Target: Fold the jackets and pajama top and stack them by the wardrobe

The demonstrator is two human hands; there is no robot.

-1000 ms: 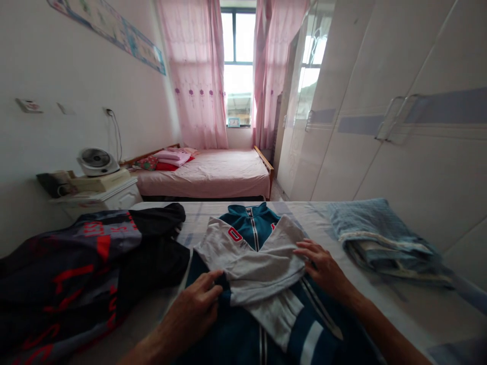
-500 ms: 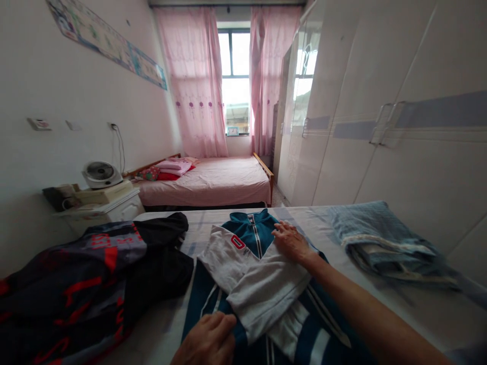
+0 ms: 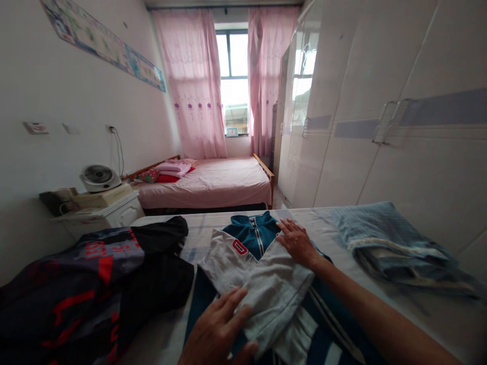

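A teal and grey zip-neck jacket [image 3: 262, 284] lies front up on the bed before me, its grey sleeves crossed over the chest and a red-edged figure near one shoulder. My left hand [image 3: 218, 324] rests on the lower part of a sleeve, fingers stretched and apart. Near the collar, my right hand [image 3: 296, 241] lies flat on the grey shoulder with its fingers extended. Neither hand grips the cloth. To the left is a black garment [image 3: 152, 268] with red lettering, spread out loosely.
Folded blue denim [image 3: 391, 243] lies at the right on the near bed's pale sheet [image 3: 319, 223]. Beyond stands a pink-covered bed [image 3: 224, 177]. A small fan [image 3: 99, 177] sits on boxes on a white cabinet [image 3: 125, 210]. White wardrobes [image 3: 350, 167] line the right wall.
My left hand has moved up and forward onto the grey sleeve, and its fingers have opened from a curled pose. My right hand stays by the collar, its fingers flatter.
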